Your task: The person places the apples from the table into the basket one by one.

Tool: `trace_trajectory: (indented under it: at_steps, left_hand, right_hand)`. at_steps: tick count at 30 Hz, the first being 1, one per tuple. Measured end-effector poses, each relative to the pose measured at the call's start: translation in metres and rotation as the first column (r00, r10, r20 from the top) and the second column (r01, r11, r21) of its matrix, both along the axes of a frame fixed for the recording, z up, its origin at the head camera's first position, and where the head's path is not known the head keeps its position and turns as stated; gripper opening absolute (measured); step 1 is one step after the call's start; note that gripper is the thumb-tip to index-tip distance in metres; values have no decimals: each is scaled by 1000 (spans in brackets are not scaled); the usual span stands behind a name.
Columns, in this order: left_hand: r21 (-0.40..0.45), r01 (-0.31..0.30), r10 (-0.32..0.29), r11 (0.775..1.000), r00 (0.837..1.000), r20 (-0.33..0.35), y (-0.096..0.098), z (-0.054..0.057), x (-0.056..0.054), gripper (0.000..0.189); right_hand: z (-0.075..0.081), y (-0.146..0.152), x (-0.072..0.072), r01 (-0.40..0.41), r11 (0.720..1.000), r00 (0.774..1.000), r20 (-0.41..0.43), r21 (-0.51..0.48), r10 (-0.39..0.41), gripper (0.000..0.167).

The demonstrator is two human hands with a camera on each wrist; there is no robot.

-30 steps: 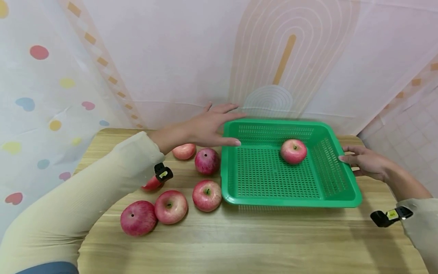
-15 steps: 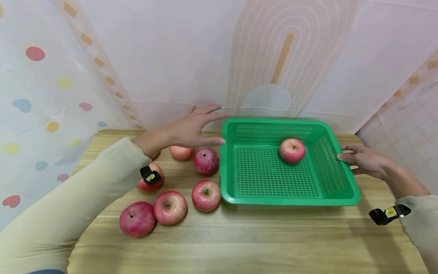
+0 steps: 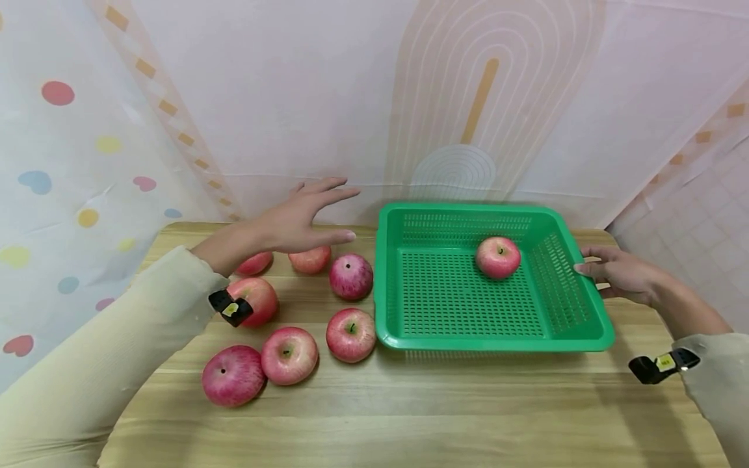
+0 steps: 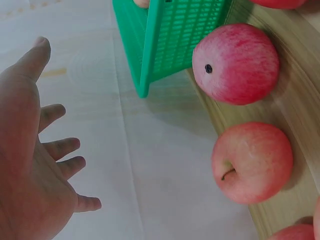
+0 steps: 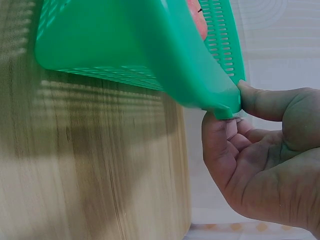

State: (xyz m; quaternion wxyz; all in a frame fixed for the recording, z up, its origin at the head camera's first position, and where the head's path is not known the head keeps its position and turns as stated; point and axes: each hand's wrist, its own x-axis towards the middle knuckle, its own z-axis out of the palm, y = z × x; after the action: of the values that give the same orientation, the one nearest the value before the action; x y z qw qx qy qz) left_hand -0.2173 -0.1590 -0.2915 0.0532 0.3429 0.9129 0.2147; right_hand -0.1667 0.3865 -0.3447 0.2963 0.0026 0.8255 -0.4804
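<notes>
My left hand (image 3: 295,218) hovers with fingers spread above the far apples, holding nothing; in the left wrist view its palm (image 4: 35,185) is apart from every apple. My right hand (image 3: 629,276) grips the right rim of a green perforated plastic basket (image 3: 468,344), thumb (image 5: 262,102) on the inside and fingers curled under the rim. One red apple (image 3: 498,258) sits in the basket, toward its right back. Left of the basket several apples lie on the table, among them a purplish-red apple (image 3: 351,277), a stem-up apple (image 3: 351,335) and a pinkish apple (image 4: 252,162) near the far edge.
The wooden table (image 3: 445,409) has its far edge close to a patterned cloth backdrop (image 3: 292,97). Two apples lie side by side at the front left, a dark red apple (image 3: 234,376) and a paler apple (image 3: 289,355). Black straps with cameras hang at both cuffs.
My left hand has moved left, from over the basket's left rim to above the far apples, fingers still spread. The right hand keeps its grip on the basket, which stays in place.
</notes>
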Motion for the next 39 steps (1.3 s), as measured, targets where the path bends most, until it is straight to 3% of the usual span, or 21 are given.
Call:
trace_trajectory:
  at_steps: [13, 21, 29, 39]
  left_hand:
    - [97, -87, 83, 991, 995, 49, -37, -3, 4, 71]
    - [130, -119, 117, 984, 993, 20, -55, -9, 3, 69]
    - [172, -196, 189, 966, 980, 54, -75, -13, 7, 66]
    - [240, -239, 226, 941, 971, 83, -95, -24, 9, 62]
  right_hand:
    - [1, 0, 0, 7, 1000, 1000, 2, -10, -7, 45]
    - [1, -1, 1, 6, 1000, 1000, -3, -8, -6, 45]
    - [0, -1, 1, 10, 1000, 1000, 0, -16, -10, 42]
    - [0, -1, 1, 14, 1000, 1000, -7, -14, -14, 41]
